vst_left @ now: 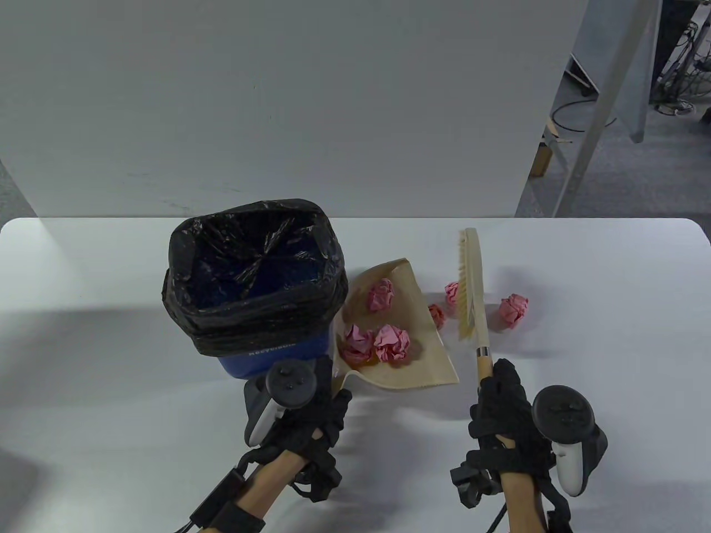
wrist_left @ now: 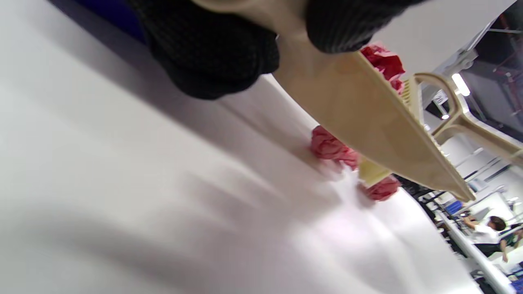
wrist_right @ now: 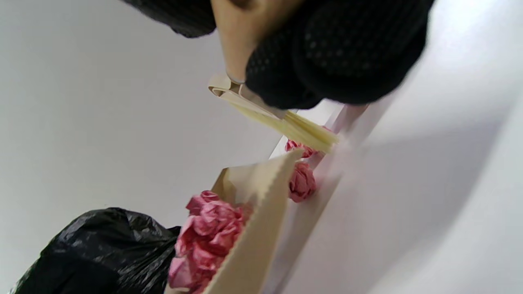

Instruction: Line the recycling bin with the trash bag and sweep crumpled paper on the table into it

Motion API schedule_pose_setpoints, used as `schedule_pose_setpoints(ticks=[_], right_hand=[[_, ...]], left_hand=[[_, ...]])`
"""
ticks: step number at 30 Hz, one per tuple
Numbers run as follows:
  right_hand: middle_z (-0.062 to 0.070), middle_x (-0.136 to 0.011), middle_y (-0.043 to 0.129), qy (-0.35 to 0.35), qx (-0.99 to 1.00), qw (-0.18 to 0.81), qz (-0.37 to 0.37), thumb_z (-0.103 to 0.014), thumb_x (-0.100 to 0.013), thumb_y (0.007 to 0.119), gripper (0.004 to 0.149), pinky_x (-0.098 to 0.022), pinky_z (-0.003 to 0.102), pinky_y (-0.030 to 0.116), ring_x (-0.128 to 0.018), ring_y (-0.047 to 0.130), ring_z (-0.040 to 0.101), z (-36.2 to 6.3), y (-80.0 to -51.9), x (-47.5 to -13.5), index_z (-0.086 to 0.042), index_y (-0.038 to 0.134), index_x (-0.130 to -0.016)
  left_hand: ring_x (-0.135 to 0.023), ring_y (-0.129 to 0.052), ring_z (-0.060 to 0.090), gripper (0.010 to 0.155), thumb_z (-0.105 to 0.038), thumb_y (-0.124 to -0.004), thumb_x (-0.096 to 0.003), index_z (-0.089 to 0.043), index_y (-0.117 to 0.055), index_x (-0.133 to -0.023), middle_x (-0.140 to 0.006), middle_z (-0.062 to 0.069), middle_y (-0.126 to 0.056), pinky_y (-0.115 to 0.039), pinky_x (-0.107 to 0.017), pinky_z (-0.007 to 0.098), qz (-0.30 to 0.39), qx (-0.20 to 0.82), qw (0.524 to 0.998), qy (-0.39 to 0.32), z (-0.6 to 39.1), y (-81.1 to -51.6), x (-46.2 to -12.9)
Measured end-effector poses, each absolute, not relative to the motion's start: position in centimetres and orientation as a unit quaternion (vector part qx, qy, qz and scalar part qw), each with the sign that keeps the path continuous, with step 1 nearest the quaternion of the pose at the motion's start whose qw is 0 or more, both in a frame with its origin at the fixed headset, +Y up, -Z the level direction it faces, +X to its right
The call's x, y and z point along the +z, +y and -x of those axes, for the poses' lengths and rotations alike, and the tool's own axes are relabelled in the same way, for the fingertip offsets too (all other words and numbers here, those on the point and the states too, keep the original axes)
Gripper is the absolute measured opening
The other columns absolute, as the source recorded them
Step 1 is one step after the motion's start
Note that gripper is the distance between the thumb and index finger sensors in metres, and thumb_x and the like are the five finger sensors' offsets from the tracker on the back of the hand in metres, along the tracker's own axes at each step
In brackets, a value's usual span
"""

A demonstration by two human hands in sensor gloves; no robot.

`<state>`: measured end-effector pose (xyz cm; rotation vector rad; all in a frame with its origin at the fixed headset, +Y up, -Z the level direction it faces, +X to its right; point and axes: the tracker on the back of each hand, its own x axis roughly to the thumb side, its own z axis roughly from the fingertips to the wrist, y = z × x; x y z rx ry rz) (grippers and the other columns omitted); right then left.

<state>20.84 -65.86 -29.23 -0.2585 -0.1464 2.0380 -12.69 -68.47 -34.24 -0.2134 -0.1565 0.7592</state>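
A blue recycling bin [vst_left: 272, 355] lined with a black trash bag [vst_left: 253, 277] stands left of centre. My left hand [vst_left: 311, 411] grips the handle of a beige dustpan [vst_left: 414, 355] that lies beside the bin, with three pink paper balls [vst_left: 391, 343] in it. My right hand [vst_left: 500, 405] grips the wooden handle of a hand brush [vst_left: 471, 283] just right of the pan. Two pink balls [vst_left: 437, 314] lie between the brush and the pan's lip, and one more ball [vst_left: 512, 310] lies right of the brush. In the right wrist view the bristles [wrist_right: 294, 126] hang above the pan edge [wrist_right: 261, 212].
The white table [vst_left: 583, 266] stretches out to the right and front of the hands. A grey wall panel [vst_left: 278, 100] stands behind the bin. In the left wrist view a person [wrist_left: 486, 232] is far off in the room.
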Motion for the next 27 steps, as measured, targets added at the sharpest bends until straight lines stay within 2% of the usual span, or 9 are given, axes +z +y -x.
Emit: schedule_pose_setpoints(ticks=[9,18,22,27], right_hand=[[0.032,-0.093,0.065,-0.080,0.834,0.526,0.147,-0.028,-0.064,0.054,0.061,-0.031,0.037,0.090,-0.052,0.091,0.030,-22.2,-66.4,-29.4,0.008,0.035,-0.109],[0.032,-0.093,0.066,-0.062,0.837,0.525,0.140,-0.028,-0.064,0.054,0.061,-0.031,0.037,0.090,-0.052,0.091,0.031,-21.9,-66.7,-29.7,0.007,0.036,-0.109],[0.032,-0.093,0.066,-0.058,0.837,0.526,0.141,-0.028,-0.064,0.054,0.060,-0.031,0.037,0.090,-0.052,0.091,0.031,-21.8,-66.7,-29.7,0.007,0.036,-0.109],[0.032,-0.093,0.065,-0.056,0.836,0.528,0.140,-0.029,-0.064,0.054,0.061,-0.031,0.037,0.090,-0.052,0.091,0.031,-21.7,-66.6,-29.7,0.007,0.036,-0.109]], left_hand=[[-0.076,-0.089,0.027,0.076,-0.036,-0.070,-0.0605,-0.004,-0.029,-0.115,-0.109,0.021,-0.055,-0.096,-0.047,0.032,0.055,0.425,0.895,-0.125,11.8,-62.9,-32.5],[-0.076,-0.089,0.028,0.076,-0.036,-0.071,-0.0608,-0.003,-0.029,-0.115,-0.108,0.022,-0.055,-0.096,-0.047,0.033,0.028,0.476,0.866,-0.153,13.5,-54.6,-31.2],[-0.076,-0.089,0.029,0.076,-0.035,-0.072,-0.0607,-0.003,-0.030,-0.115,-0.108,0.023,-0.056,-0.096,-0.047,0.034,-0.018,0.456,0.881,-0.124,16.2,-51.3,-31.0],[-0.076,-0.089,0.030,0.076,-0.034,-0.072,-0.0606,-0.003,-0.030,-0.115,-0.108,0.024,-0.055,-0.095,-0.048,0.035,-0.071,0.421,0.902,-0.064,20.9,-49.2,-31.1]])
